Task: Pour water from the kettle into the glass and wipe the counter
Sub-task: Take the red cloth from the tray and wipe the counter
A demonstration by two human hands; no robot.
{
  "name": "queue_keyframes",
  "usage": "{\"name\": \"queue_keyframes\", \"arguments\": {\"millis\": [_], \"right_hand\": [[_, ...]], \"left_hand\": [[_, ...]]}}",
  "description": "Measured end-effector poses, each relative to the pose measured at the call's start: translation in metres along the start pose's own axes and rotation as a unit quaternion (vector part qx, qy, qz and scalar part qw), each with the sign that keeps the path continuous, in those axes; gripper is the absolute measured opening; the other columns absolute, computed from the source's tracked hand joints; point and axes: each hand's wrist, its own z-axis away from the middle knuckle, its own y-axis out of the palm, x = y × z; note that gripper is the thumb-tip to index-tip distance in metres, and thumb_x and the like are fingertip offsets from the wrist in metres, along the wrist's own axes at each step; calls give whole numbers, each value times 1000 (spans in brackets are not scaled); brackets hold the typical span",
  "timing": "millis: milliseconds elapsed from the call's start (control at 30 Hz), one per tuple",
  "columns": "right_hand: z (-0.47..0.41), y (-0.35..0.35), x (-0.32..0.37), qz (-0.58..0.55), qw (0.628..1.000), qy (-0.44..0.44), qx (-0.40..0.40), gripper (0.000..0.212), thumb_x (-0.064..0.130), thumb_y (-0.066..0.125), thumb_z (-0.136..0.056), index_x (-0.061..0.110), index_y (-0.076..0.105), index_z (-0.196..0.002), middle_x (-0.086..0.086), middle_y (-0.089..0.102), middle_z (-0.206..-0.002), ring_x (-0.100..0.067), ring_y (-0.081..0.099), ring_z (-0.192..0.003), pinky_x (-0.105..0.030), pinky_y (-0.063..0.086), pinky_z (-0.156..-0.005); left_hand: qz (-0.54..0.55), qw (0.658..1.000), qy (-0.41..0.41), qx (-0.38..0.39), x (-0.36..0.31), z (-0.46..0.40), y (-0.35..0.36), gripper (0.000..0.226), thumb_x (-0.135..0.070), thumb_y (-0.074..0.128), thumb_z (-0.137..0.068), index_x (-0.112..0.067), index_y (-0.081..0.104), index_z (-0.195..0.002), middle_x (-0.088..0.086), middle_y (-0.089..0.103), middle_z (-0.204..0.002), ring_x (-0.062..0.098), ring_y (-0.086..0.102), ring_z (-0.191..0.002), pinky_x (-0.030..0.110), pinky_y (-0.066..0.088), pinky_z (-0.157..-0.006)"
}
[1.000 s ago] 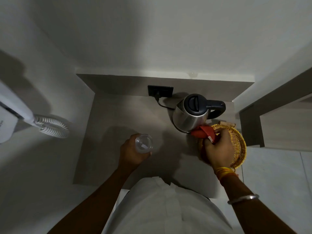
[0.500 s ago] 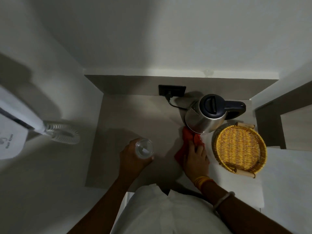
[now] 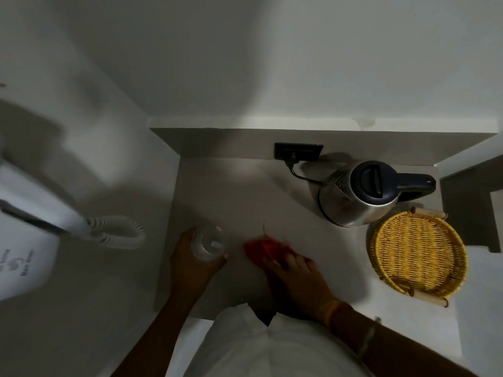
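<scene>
**Counter wipe in progress, glass held aside**

Item: crumpled red cloth [image 3: 265,250], lower centre of frame, flat on the pale grey counter [image 3: 234,191]. Right hand [image 3: 295,276] presses it down, fingers laid nearly flat over it, not curled.

Item: clear drinking glass [image 3: 207,242], just left of the cloth, upright on the counter. Left hand [image 3: 190,263] wraps its fingers around it.

Item: steel electric kettle with dark lid [image 3: 362,194], upper right, corded. Round yellow wicker tray [image 3: 417,254] below it.

Risk, judged: a leftward sweep could strike the glass and spill it; a far-right sweep could snag the kettle cord.
</scene>
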Motion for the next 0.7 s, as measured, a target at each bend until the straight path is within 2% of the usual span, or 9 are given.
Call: {"name": "queue_keyframes", "arguments": {"millis": [100,167,267,367,467,533,600,667,700], "right_hand": [[21,-2,-33,-50,982,183,-9,98,52,64,-86,37,8,-164,-25,34,-155,-45,45,-133,-58,43,-108],[-4,-17,-48,-56,962,260,-59,98,47,68,-87,29,11,-165,-27,33,-152,-45,46,-129,-56,45,-105],[-70,-48,-43,-58,969,234,-55,94,44,64,-90,29,10,-164,-25,33,-148,-47,39,-133,-54,41,-107],[-107,-57,-11,-34,989,140,-15,89,44,61,-92,34,10,-164,-23,29,-155,-47,34,-139,-53,37,-110],[-75,-38,20,-6,999,25,39,89,48,61,-92,37,10,-163,-20,30,-157,-44,38,-138,-52,39,-110],[-27,-18,25,5,999,-25,32,79,49,55,-92,37,20,-162,-21,43,-151,-43,50,-129,-51,46,-103],[25,1,6,-1,1000,-12,5,71,56,45,-93,41,25,-160,-20,49,-148,-41,55,-126,-49,48,-101],[61,11,-23,-43,996,74,25,77,59,48,-95,46,11,-161,-19,35,-160,-42,45,-137,-51,40,-113],[67,10,-36,-57,990,127,10,83,56,55,-93,47,7,-161,-20,30,-162,-44,45,-137,-52,40,-113]], "left_hand": [[-7,1000,15,5,1,-4,-2,82,-57,93,-47,-61,57,-121,-40,63,-120,-14,64,-108,7,51,-88],[12,1000,20,21,0,-4,1,83,-55,94,-47,-62,56,-121,-38,64,-121,-9,66,-111,12,53,-91],[31,998,50,38,-12,0,8,82,-49,95,-50,-62,58,-121,-33,67,-121,-2,69,-110,15,54,-91],[52,997,55,36,-20,1,12,80,-43,97,-50,-56,60,-120,-30,69,-119,-6,69,-107,11,53,-88],[55,996,66,24,-24,-5,12,81,-45,99,-50,-56,59,-120,-29,70,-121,-5,70,-107,13,55,-88],[58,996,56,25,-25,-12,10,83,-45,100,-48,-56,60,-120,-22,72,-122,2,71,-110,25,59,-91],[51,997,55,32,-23,-19,9,83,-44,99,-48,-53,61,-121,-15,72,-122,9,71,-111,40,61,-93],[37,996,66,35,-20,-22,8,84,-47,97,-48,-55,59,-122,-13,71,-124,12,71,-112,45,61,-93],[32,996,70,36,-21,-22,7,85,-48,97,-48,-55,59,-123,-12,71,-124,14,71,-112,46,62,-93]]}}
